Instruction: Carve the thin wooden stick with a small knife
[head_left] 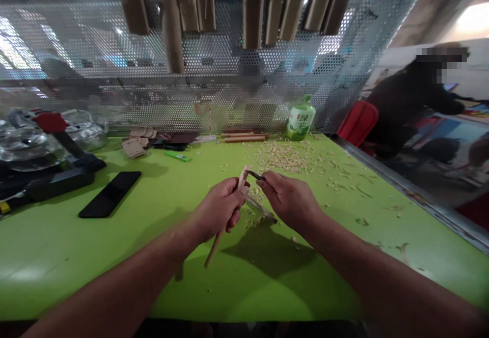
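Note:
My left hand (219, 205) is wrapped around a slim pale wooden stick (214, 249), whose thicker, whittled upper end rises above the thumb. Its thin lower end slants down toward me. A carving knife (255, 175) is gripped in my right hand (291, 198), the dark blade touching or very near the top of the wood. Most of the knife's handle is hidden by my fingers. Below, between both hands, a second long, narrow tool or stick (263, 210) slopes down to the right; I cannot tell whether it lies on the table or is held. Small wood shavings (252, 223) lie beneath.
A pile of shavings (286, 156) spreads over the green table (160, 256). A green tea bottle (301, 119), wooden strips (244, 137), wood pieces (135, 147) and a black phone (110, 195) lie around. Metal kettles (30, 144) stand left. A person (405, 93) sits at right.

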`<action>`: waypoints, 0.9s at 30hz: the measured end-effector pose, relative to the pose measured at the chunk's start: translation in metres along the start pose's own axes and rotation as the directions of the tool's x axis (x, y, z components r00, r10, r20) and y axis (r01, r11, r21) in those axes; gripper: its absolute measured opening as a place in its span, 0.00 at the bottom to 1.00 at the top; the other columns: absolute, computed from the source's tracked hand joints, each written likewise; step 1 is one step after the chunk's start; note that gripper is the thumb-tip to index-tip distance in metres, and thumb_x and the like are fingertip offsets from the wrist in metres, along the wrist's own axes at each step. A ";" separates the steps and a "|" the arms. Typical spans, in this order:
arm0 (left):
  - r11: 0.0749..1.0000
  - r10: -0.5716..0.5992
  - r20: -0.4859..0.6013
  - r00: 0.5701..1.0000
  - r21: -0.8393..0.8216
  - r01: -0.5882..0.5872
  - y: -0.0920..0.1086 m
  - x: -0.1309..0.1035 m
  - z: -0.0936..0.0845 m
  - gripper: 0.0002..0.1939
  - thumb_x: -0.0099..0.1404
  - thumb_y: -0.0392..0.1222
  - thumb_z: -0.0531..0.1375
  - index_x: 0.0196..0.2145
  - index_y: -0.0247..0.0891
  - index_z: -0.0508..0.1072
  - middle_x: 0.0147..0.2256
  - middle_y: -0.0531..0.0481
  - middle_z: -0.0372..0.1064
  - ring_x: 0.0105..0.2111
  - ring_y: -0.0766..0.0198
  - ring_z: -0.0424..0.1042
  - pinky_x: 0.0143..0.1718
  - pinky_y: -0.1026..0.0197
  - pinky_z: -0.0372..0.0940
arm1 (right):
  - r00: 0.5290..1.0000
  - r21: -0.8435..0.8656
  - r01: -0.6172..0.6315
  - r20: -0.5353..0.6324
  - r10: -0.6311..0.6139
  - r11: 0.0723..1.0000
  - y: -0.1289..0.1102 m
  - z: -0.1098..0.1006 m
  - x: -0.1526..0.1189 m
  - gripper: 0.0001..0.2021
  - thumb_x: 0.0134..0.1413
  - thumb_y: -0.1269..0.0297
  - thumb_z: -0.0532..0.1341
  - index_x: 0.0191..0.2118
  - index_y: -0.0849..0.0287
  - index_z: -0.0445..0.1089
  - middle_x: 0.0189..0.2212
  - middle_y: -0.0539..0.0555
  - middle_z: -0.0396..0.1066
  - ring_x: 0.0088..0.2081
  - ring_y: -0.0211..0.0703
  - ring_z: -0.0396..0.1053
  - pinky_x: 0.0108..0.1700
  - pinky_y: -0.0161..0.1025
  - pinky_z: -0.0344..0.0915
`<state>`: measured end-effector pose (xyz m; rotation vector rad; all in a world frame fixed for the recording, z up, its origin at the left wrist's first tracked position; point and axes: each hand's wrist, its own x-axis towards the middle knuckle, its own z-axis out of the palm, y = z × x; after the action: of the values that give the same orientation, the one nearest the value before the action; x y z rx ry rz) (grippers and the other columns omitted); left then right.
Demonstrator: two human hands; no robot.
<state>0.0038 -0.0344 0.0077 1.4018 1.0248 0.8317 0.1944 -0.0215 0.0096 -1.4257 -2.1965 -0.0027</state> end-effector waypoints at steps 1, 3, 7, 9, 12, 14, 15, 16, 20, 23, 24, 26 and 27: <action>1.000 -0.006 0.003 1.000 0.002 0.006 0.002 -0.001 0.001 0.15 0.67 0.55 0.54 0.35 0.39 0.62 0.20 0.61 0.56 0.11 0.76 0.51 0.11 0.70 0.50 | 1.000 -0.042 -0.003 0.000 0.003 0.999 -0.001 0.000 0.000 0.18 0.67 0.53 0.46 0.32 0.57 0.63 0.23 0.50 0.64 0.21 0.36 0.51 0.26 0.37 0.41; 1.000 -0.023 -0.004 1.000 0.019 0.023 0.006 -0.004 0.002 0.15 0.67 0.55 0.54 0.34 0.39 0.62 0.18 0.62 0.53 0.11 0.76 0.49 0.11 0.71 0.48 | 1.000 -0.110 -0.013 0.014 0.015 0.994 -0.004 0.000 0.000 0.17 0.67 0.54 0.45 0.33 0.57 0.64 0.24 0.51 0.65 0.21 0.36 0.50 0.26 0.37 0.39; 0.991 -0.052 -0.072 0.996 0.117 0.060 0.014 -0.008 0.004 0.14 0.68 0.52 0.53 0.31 0.39 0.61 0.16 0.63 0.50 0.12 0.75 0.47 0.12 0.70 0.48 | 0.992 -0.095 -0.074 0.099 0.083 0.993 -0.008 0.002 0.001 0.15 0.67 0.56 0.45 0.35 0.57 0.63 0.23 0.51 0.66 0.20 0.36 0.50 0.25 0.37 0.38; 0.984 -0.039 -0.091 0.995 0.170 0.054 0.015 -0.009 0.006 0.13 0.68 0.50 0.53 0.30 0.39 0.61 0.16 0.63 0.50 0.12 0.75 0.48 0.13 0.70 0.49 | 0.980 -0.007 -0.129 0.152 0.129 0.992 -0.009 0.002 0.001 0.14 0.67 0.56 0.45 0.35 0.57 0.62 0.21 0.50 0.64 0.19 0.36 0.52 0.25 0.36 0.40; 0.975 -0.014 -0.102 0.995 0.220 0.036 0.015 -0.008 0.007 0.14 0.68 0.48 0.53 0.28 0.39 0.60 0.16 0.62 0.50 0.12 0.75 0.49 0.13 0.70 0.49 | 0.969 0.133 -0.169 0.204 0.140 0.976 -0.008 0.004 0.002 0.15 0.67 0.55 0.45 0.34 0.56 0.60 0.19 0.49 0.62 0.19 0.36 0.54 0.24 0.35 0.42; 0.973 -0.015 -0.107 0.994 0.227 0.039 0.013 -0.007 0.007 0.14 0.68 0.48 0.53 0.28 0.39 0.59 0.17 0.62 0.50 0.13 0.75 0.49 0.13 0.70 0.49 | 0.965 0.184 -0.178 0.224 0.135 0.967 -0.006 0.006 0.003 0.15 0.66 0.54 0.45 0.33 0.56 0.59 0.19 0.49 0.61 0.20 0.36 0.54 0.24 0.35 0.42; 0.973 -0.018 -0.105 0.994 0.225 0.042 0.012 -0.007 0.007 0.14 0.68 0.48 0.53 0.28 0.39 0.59 0.17 0.62 0.50 0.13 0.75 0.49 0.13 0.70 0.50 | 0.964 0.205 -0.180 0.232 0.131 0.962 -0.005 0.007 0.003 0.15 0.66 0.54 0.45 0.32 0.56 0.59 0.19 0.49 0.60 0.20 0.36 0.54 0.24 0.35 0.42; 0.974 -0.022 -0.101 0.995 0.223 0.044 0.011 -0.006 0.006 0.14 0.68 0.48 0.53 0.28 0.39 0.59 0.17 0.62 0.50 0.13 0.75 0.49 0.13 0.70 0.50 | 0.963 0.231 -0.181 0.237 0.125 0.956 -0.004 0.008 0.004 0.15 0.66 0.55 0.46 0.32 0.56 0.59 0.20 0.49 0.60 0.20 0.36 0.54 0.24 0.35 0.43; 0.975 -0.031 -0.082 0.996 0.219 0.048 0.010 -0.005 0.006 0.13 0.68 0.49 0.52 0.29 0.40 0.60 0.17 0.62 0.50 0.12 0.74 0.48 0.12 0.70 0.51 | 0.965 0.373 -0.184 0.243 0.096 0.909 -0.002 0.011 0.005 0.14 0.64 0.55 0.48 0.29 0.56 0.57 0.21 0.48 0.59 0.23 0.37 0.56 0.25 0.35 0.46; 0.974 -0.042 -0.080 0.996 0.220 0.059 0.012 -0.006 0.006 0.13 0.68 0.49 0.51 0.29 0.40 0.60 0.18 0.62 0.50 0.12 0.75 0.48 0.12 0.70 0.52 | 0.951 0.455 -0.241 0.288 0.114 0.857 -0.002 0.010 0.005 0.14 0.63 0.54 0.49 0.28 0.55 0.55 0.19 0.46 0.57 0.22 0.36 0.54 0.25 0.34 0.47; 0.974 -0.044 -0.079 0.996 0.219 0.060 0.012 -0.006 0.006 0.13 0.68 0.49 0.51 0.30 0.40 0.60 0.18 0.62 0.51 0.12 0.75 0.48 0.12 0.70 0.52 | 0.946 0.482 -0.255 0.304 0.113 0.838 -0.002 0.010 0.006 0.15 0.63 0.54 0.49 0.28 0.55 0.55 0.19 0.46 0.56 0.21 0.36 0.54 0.24 0.34 0.47; 0.974 -0.040 -0.075 0.996 0.220 0.056 0.012 -0.006 0.007 0.13 0.68 0.49 0.51 0.30 0.40 0.61 0.18 0.62 0.50 0.12 0.75 0.48 0.12 0.70 0.51 | 0.945 0.535 -0.260 0.314 0.097 0.804 -0.002 0.009 0.006 0.15 0.62 0.53 0.49 0.27 0.55 0.55 0.18 0.45 0.55 0.20 0.35 0.53 0.24 0.34 0.48; 0.974 -0.036 -0.073 0.997 0.222 0.051 0.011 -0.005 0.007 0.12 0.68 0.49 0.51 0.30 0.40 0.61 0.18 0.62 0.50 0.12 0.75 0.49 0.11 0.69 0.51 | 0.947 0.555 -0.253 0.309 0.086 0.792 -0.002 0.009 0.006 0.15 0.62 0.53 0.50 0.26 0.55 0.55 0.17 0.44 0.54 0.20 0.35 0.53 0.24 0.34 0.48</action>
<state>0.0097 -0.0413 0.0187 1.5423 1.2280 0.7544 0.1872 -0.0145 0.0047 -1.2936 -1.9872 0.9159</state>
